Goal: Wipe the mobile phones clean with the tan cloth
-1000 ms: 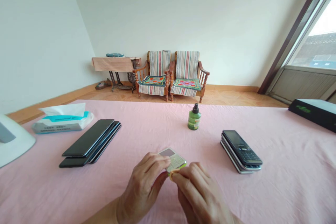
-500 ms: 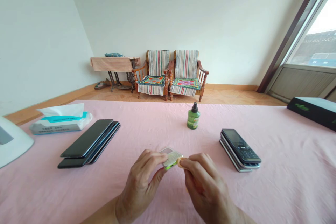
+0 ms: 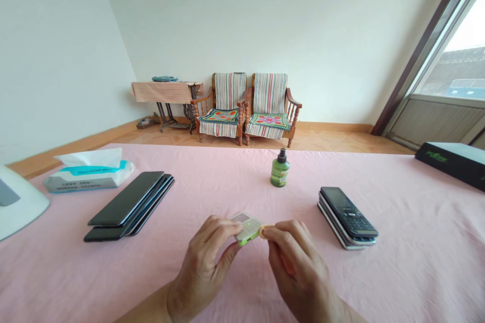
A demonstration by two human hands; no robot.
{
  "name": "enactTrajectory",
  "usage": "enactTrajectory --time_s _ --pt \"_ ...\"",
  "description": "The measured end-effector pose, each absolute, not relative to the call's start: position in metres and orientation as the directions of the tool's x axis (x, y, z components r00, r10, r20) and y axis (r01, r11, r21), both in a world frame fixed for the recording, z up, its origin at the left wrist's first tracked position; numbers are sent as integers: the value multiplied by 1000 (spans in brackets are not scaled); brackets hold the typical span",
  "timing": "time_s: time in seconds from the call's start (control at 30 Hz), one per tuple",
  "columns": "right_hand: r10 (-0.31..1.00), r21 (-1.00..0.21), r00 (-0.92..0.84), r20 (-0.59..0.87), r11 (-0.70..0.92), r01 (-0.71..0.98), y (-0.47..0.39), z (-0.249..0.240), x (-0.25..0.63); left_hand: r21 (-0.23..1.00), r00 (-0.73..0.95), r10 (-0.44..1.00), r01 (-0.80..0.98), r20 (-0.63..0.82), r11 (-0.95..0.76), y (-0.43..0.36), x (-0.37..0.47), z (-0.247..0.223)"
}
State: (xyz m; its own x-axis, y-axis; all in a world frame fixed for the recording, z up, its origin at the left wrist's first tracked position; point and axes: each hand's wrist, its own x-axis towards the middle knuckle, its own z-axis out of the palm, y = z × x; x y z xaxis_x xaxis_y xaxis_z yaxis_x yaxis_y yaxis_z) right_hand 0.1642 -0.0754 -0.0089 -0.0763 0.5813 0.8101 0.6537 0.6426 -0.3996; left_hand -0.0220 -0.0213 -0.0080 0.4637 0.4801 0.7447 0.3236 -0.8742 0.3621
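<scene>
**Pale walls (image 3: 242, 25), pink-draped desk (image 3: 227, 176), small phone (image 3: 247, 227) in hand**

Beyond the desk, two wooden armchairs (image 3: 228, 91) (image 3: 270, 91) with striped covers stand side by side against the far wall, next to a cloth-covered side table (image 3: 162, 92). A window (image 3: 464, 63) lies far off to the right of the hands.

The small phone, pale on its face and green along its edge, lies between the hands and just ahead of them. The left hand (image 3: 206, 265) grips its left side, thumb at the near edge and fingers over the face. The right hand (image 3: 303, 265) is closed, pinching a pale orange piece (image 3: 264, 231) at the phone's right corner; its material is unclear.

Left of the hands lies a stack of dark phones (image 3: 127, 199), with a tissue pack (image 3: 89, 179) farther out behind it. Right of the hands sits another stack of phones (image 3: 348, 214), a black keypad one on top. Straight ahead, past the small phone and slightly to the right, a green bottle (image 3: 279, 172) stands upright. A black box (image 3: 450, 161) lies far to the right.
</scene>
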Motion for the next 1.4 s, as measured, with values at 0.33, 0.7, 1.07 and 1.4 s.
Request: enactTrajectory --time_s 0.33,0.7,1.07,1.4 --pt "593 -422 -59 803 635 647 -75 -8 162 361 464 477 320 746 -876 -21 -21 -8" --pt "499 -231 -285 819 741 631 -79 -5 155 358 473 482 332 738 -873 -21 -21 -9" --pt "470 -164 -351 810 755 634 -77 -1 157 323 469 462 348 753 -880 -20 -21 -10" --pt "468 -141 -391 792 764 629 -79 0 159 333 473 465 338 748 -880 -21 -21 -10"
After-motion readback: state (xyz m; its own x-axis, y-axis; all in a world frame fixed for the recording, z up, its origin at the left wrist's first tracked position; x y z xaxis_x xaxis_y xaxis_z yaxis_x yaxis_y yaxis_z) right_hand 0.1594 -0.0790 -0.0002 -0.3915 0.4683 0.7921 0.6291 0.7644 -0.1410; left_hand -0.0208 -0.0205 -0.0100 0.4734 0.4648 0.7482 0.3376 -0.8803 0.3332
